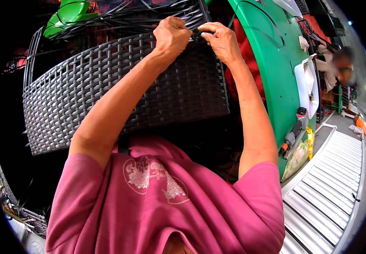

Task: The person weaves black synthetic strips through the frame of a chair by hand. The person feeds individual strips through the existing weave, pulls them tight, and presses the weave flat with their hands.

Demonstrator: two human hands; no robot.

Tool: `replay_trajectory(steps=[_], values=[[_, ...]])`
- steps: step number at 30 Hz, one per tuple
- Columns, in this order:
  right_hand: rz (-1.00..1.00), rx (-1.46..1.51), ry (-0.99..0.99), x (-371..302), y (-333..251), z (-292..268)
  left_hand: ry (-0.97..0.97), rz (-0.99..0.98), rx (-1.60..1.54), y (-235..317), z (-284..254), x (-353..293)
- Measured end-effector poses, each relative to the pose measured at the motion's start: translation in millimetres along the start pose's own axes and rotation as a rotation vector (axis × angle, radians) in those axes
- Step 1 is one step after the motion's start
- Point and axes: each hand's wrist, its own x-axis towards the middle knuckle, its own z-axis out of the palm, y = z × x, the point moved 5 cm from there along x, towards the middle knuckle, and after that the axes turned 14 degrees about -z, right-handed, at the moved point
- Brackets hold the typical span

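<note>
In front of me stands a dark grey woven wicker panel [94, 80] on a frame, its lower part closely woven. Loose dark strands [119, 21] spread out above its upper edge. My left hand [171, 37] is closed in a fist at the panel's upper right, among the strands; what its fingers grip is mostly hidden, but strands run into it. Just to the right, my right hand [220, 40] has thumb and fingertips pinched at the frame's corner; the thing between them is too small to make out.
A green table [276, 76] curves along the right, bearing a white tray [308, 84] and a grey-black power tool [294, 131]. A white roller conveyor [327, 182] lies beyond it at lower right. A bright green plastic piece [66, 17] is at upper left. Another person [329, 65] works at far right.
</note>
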Motion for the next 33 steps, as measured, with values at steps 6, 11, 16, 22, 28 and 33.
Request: replay_trajectory(steps=[6, 11, 16, 22, 28, 33], values=[[0.233, 0.571, -0.05, -0.5, -21.2, 19.7, -0.186, 0.262, -0.143, 29.3, -38.7, -15.5], [0.281, 0.214, -0.032, 2.5, -27.2, 8.0, 0.098, 0.555, 0.492, 16.6, -41.6, -33.7], [-0.147, -0.273, -0.206, 22.1, -34.0, 19.2, 0.119, 0.516, 0.671, 9.4, -44.6, -40.9], [-0.118, -0.515, -0.379, 44.4, -32.3, 45.1, 0.056, 0.484, 0.757, -5.7, -41.0, -38.9], [0.112, -0.035, -0.615, 49.8, -15.2, 51.6, -0.009, 0.331, 0.919, -15.9, -28.9, -31.6], [0.031, -0.218, -0.577, 45.4, -8.3, 54.3, 0.011, 0.384, 0.916, -19.3, -26.4, -34.2]])
